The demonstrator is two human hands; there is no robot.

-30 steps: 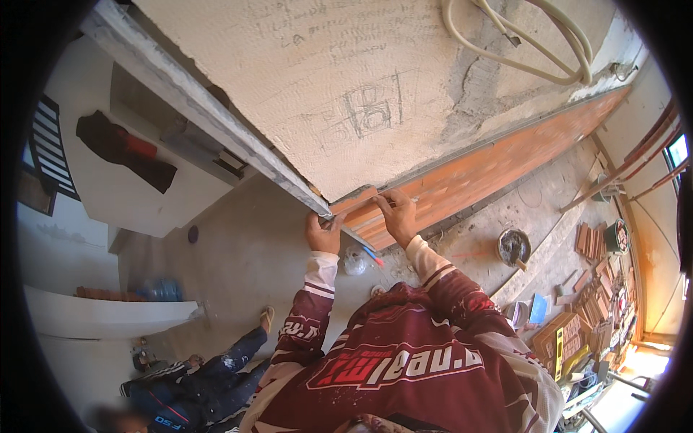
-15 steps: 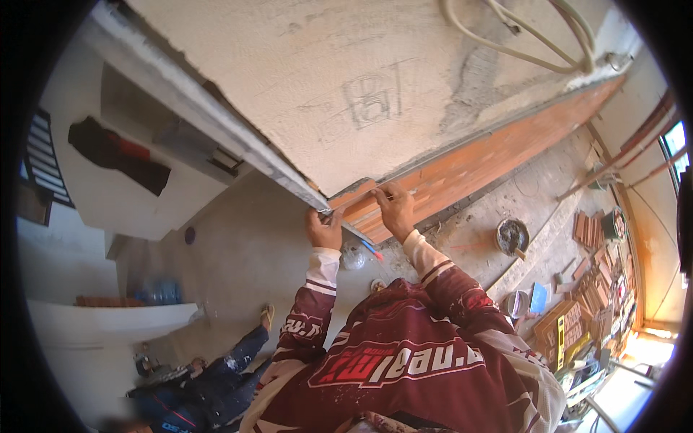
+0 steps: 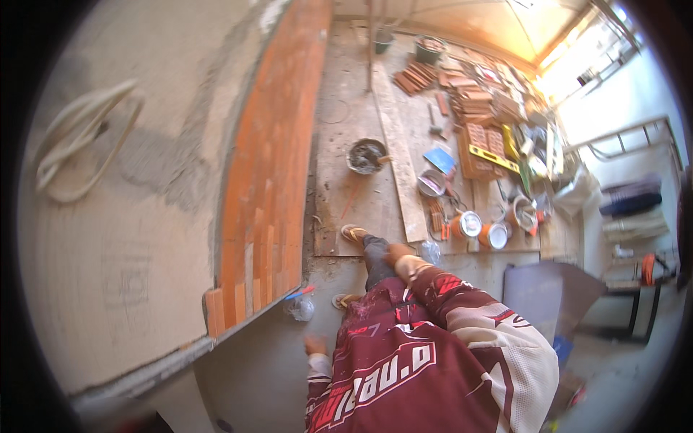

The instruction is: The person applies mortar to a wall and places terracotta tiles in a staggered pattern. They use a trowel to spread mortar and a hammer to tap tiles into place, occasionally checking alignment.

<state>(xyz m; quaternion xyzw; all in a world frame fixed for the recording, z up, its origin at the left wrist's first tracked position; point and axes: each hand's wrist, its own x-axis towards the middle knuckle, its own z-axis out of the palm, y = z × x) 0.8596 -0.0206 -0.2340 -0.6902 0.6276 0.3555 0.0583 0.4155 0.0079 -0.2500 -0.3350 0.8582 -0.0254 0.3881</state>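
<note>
My left hand (image 3: 315, 345) hangs low beside my body, blurred, below a clear plastic bag (image 3: 299, 309) and a blue and red pen-like thing (image 3: 300, 292). My right hand (image 3: 397, 254) is in front of my right thigh, with its fingers smeared by motion. No held thing can be made out in either hand. To the left, orange brick tiles (image 3: 267, 159) cover a strip of wall. A short tile (image 3: 215, 312) stands at the strip's near corner. Both hands are apart from the tiles.
A mortar bucket (image 3: 367, 156) stands by a long plank (image 3: 395, 155). Farther right are stacked brick tiles (image 3: 473, 97), a hammer (image 3: 435, 123), a yellow level (image 3: 494, 158), a blue sheet (image 3: 440, 160) and orange-and-white buckets (image 3: 494, 236). A cable coil (image 3: 61, 162) hangs from the left wall.
Both hands have left the tile at the wall's corner and dropped toward my body. My view has turned right, toward the tile stacks and buckets.
</note>
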